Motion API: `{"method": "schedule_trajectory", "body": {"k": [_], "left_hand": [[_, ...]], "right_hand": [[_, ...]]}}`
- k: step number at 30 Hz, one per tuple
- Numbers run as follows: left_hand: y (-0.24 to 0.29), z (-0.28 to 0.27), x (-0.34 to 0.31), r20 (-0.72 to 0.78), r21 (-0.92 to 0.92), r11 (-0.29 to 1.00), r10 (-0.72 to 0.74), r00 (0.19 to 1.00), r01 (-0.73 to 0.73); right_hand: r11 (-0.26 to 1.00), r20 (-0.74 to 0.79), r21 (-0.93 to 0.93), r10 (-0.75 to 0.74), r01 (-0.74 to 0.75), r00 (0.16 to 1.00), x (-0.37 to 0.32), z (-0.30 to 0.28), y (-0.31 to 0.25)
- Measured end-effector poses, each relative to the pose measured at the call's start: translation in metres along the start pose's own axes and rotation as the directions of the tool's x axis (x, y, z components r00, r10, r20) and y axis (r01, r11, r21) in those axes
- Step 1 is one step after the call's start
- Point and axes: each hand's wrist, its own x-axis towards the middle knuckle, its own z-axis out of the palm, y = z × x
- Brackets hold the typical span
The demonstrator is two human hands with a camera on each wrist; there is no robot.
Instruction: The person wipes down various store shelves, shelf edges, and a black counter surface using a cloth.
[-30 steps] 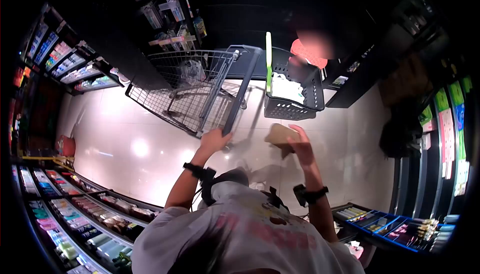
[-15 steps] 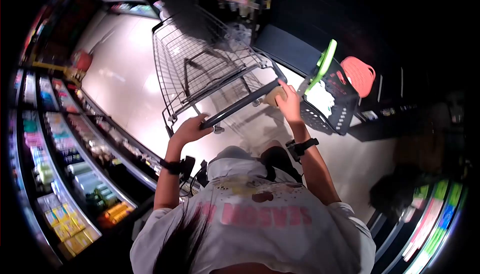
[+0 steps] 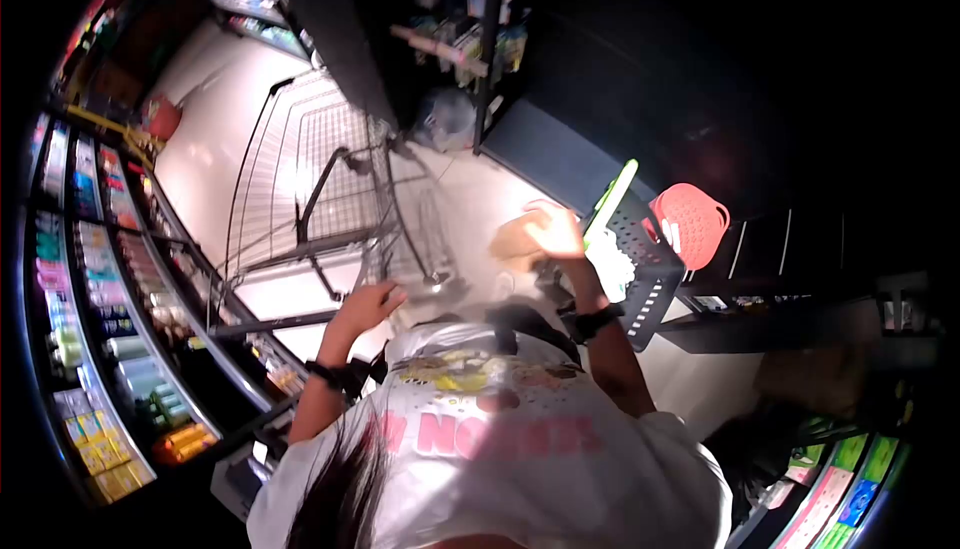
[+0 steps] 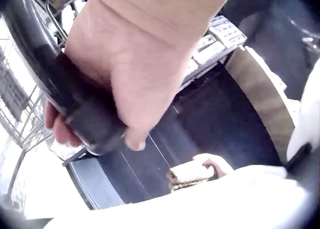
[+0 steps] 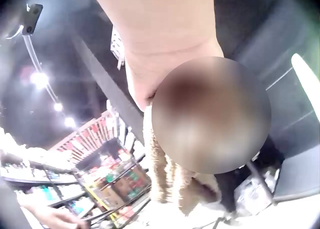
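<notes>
The one wire shopping cart has swung toward the person's left over the last half second, putting its dark push handle away from the right hand; by my judgement, one hand alone now steers it. The one black perforated basket, with one lime-green handle raised, stands at the right; its white contents are too bunched to count. One coral-red perforated item shows behind it. Of the two hands, the left grips the end of the push handle, fingers curled round it; the right, blurred, has come off that bar and holds the one tan ribbed textile piece, which is between cart and basket, nearer the basket.
</notes>
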Motion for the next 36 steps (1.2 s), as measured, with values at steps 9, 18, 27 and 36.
{"method": "schedule_trajectory", "body": {"k": [9, 18, 27, 36], "left_hand": [[0.118, -0.067, 0.07, -0.003, 0.433, 0.901, -0.003, 1.0, 0.004], [0.214, -0.088, 0.25, 0.337, 0.597, 0.594, 0.425, 0.84, -0.54], [0.256, -0.16, 0.354, 0.217, -0.023, 0.361, 0.912, 0.348, -0.932], [0.321, -0.207, 0.416, 0.376, -0.638, 0.522, 0.853, 0.362, -0.567]], "right_hand": [[0.519, -0.008, -0.836, 0.312, -0.177, 0.95, 0.051, -0.052, 0.118], [0.768, -0.223, -0.625, -0.005, -0.139, 0.975, -0.003, -0.029, 0.182], [0.901, -0.369, 0.31, 0.409, -0.304, 0.835, 0.067, -0.08, 0.103], [0.964, -0.409, 0.245, 0.202, -0.106, 0.89, 0.208, -0.16, 0.05]]}}
